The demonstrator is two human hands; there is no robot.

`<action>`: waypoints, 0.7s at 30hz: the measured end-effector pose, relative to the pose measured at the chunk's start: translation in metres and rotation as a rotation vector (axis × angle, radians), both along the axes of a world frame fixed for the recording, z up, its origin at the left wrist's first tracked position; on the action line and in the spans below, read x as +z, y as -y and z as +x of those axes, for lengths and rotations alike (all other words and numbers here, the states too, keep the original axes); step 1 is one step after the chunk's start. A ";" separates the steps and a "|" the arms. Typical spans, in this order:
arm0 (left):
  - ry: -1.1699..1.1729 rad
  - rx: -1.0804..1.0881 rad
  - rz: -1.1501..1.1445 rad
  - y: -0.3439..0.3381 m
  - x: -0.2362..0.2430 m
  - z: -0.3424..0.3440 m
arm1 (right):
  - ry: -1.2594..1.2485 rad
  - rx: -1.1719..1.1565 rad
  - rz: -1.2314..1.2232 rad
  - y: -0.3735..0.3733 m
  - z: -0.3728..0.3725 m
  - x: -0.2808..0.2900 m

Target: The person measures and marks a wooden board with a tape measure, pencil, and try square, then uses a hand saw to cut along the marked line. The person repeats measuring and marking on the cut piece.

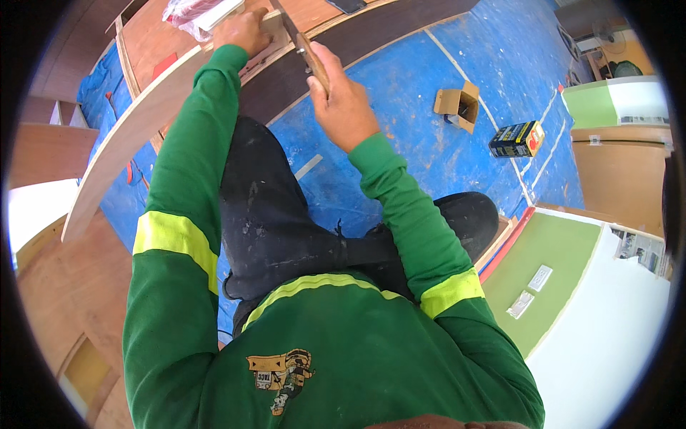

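Note:
My right hand (344, 101) is closed round the wooden handle (315, 66) of a handsaw. The saw's blade (286, 20) reaches up past the end of a long, pale wooden board (136, 118); whether its teeth touch the wood I cannot make out. Close to that end, my left hand (241, 33) grips the board, its fingers bent over the top and partly hidden. Beneath lies a brown plywood panel structure (286, 84) with a dark side. A clear plastic bag (187, 18) rests on it just beyond my left hand.
Blue sheeting (400, 79) covers the floor. On it stand an open cardboard box (458, 106) and a black-and-yellow rectangular can (517, 139). A green-and-white panel (547, 272) is near my right knee. Brown wooden panels (53, 154) stand at left; a fan (611, 37) is far right.

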State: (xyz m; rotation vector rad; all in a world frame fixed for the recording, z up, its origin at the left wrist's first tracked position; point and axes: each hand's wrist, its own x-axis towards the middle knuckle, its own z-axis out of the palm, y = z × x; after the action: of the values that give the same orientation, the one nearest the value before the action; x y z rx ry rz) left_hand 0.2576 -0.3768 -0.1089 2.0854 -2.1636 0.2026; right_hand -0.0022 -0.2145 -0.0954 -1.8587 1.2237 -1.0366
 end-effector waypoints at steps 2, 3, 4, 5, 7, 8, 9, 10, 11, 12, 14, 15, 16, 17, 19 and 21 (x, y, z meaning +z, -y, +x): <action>-0.011 -0.043 0.029 0.002 -0.002 0.005 | -0.013 -0.003 -0.050 -0.004 -0.006 0.002; -0.006 -0.041 0.025 0.001 -0.006 0.006 | -0.003 0.000 -0.091 -0.024 -0.019 0.002; 0.003 -0.031 0.021 0.000 -0.005 0.011 | 0.011 0.012 -0.132 -0.047 -0.032 0.004; 0.007 -0.023 0.020 -0.002 -0.008 0.013 | -0.042 0.007 -0.089 -0.080 -0.051 0.011; 0.000 -0.013 0.013 -0.003 -0.012 0.017 | -0.126 -0.013 0.089 -0.155 -0.093 0.041; 0.007 -0.008 0.005 -0.003 -0.011 0.019 | -0.148 -0.033 0.222 -0.178 -0.108 0.056; 0.030 -0.019 -0.020 -0.005 -0.008 0.014 | -0.149 -0.030 0.209 -0.182 -0.113 0.060; 0.040 0.003 -0.021 -0.004 -0.011 0.016 | -0.152 -0.026 0.202 -0.186 -0.115 0.063; 0.050 0.025 -0.017 -0.004 -0.017 0.020 | -0.155 -0.021 0.199 -0.190 -0.114 0.066; 0.058 0.045 -0.027 -0.002 -0.020 0.021 | -0.172 -0.013 0.122 -0.170 -0.101 0.057; 0.047 0.009 -0.087 -0.013 -0.014 0.016 | -0.096 0.019 -0.025 -0.091 -0.055 0.019; 0.033 0.010 -0.075 -0.009 -0.017 0.013 | -0.008 0.035 -0.083 -0.050 -0.032 0.001; 0.024 0.008 -0.069 -0.001 -0.017 0.009 | 0.023 0.013 -0.099 -0.015 -0.011 -0.003; 0.016 -0.016 -0.034 0.007 -0.014 0.003 | 0.055 -0.010 -0.117 0.007 -0.001 -0.004; 0.037 -0.023 -0.018 0.005 -0.009 0.008 | 0.019 -0.007 -0.119 0.012 0.007 0.002; 0.026 -0.025 0.004 0.003 -0.009 0.008 | -0.002 0.006 -0.106 -0.002 -0.001 0.008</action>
State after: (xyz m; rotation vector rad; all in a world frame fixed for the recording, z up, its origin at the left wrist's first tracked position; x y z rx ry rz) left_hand 0.2657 -0.3794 -0.1178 2.0685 -2.2055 0.2241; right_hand -0.0031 -0.2129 -0.0872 -1.9424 1.1846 -1.1161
